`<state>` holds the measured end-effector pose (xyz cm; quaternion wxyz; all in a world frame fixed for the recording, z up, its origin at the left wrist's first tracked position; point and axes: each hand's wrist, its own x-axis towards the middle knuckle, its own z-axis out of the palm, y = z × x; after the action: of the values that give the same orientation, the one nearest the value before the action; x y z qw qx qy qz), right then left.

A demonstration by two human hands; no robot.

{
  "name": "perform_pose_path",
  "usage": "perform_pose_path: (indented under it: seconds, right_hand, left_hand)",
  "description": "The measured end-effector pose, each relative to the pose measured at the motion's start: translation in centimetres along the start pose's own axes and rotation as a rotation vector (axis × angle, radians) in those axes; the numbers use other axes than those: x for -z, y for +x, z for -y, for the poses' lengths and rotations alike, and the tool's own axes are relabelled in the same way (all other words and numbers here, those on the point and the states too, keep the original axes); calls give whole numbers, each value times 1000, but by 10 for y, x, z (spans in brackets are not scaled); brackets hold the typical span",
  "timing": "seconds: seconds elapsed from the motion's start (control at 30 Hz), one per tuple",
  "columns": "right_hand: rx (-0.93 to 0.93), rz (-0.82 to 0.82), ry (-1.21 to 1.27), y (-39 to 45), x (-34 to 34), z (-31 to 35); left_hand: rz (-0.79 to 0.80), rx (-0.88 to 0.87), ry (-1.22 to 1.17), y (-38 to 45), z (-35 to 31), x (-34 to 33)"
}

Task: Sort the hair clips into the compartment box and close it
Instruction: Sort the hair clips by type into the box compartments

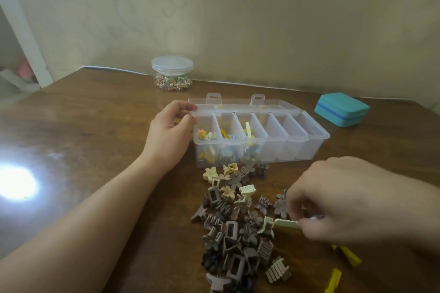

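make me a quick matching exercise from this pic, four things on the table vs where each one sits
Things:
1. round jar
2. teal case
3. compartment box
4. yellow clips

Places:
A. right rear of the table
B. near right, by the right hand
C. far edge, by the wall
D. centre, held at its left end by the left hand

Pairs: 1-C, 2-A, 3-D, 4-B

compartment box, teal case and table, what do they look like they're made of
Compartment box: clear, slightly frosted plastic; clips show through its walls.
Teal case: looks like matte plastic or faux leather; there is no shine and the corners are rounded, but I cannot tell which.
Table: dark wood or wood veneer, glossy; grain shows, with a bright lamp reflection.
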<state>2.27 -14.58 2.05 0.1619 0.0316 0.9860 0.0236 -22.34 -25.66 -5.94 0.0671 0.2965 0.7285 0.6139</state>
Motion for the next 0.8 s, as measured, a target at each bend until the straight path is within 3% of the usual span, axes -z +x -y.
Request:
perform_pose_path:
  seconds: [0.1,0.2,0.3,0.43,0.57,0.63,0.67,0.8]
  right_hand:
    - [8,-238,402,13,23,-4]
    - [-34,-660,749,49,17,-11]
    - [-170,-929,923,91,8,-13]
    - [-216,-948,664,98,0,-7]
    - [-136,-982,645,72,6,-7]
    - [-123,-882,632,46,10,-15]
    - [-133,-747,614,31,11,-22]
    - [-274,79,398,-3,9,-38]
  left_hand:
    - [9,5,-19,-2,-2,1]
    - [6,1,-29,-2,-3,1]
    - [8,3,-30,-3,-4,0]
    - [0,-6,-9,-2,-3,1]
    - [1,1,8,-2,-3,1]
    - [0,-1,11,-2,-3,1]
    - [-3,0,13,-2,-3,0]
    - [-19,-3,18,0,-1,-1]
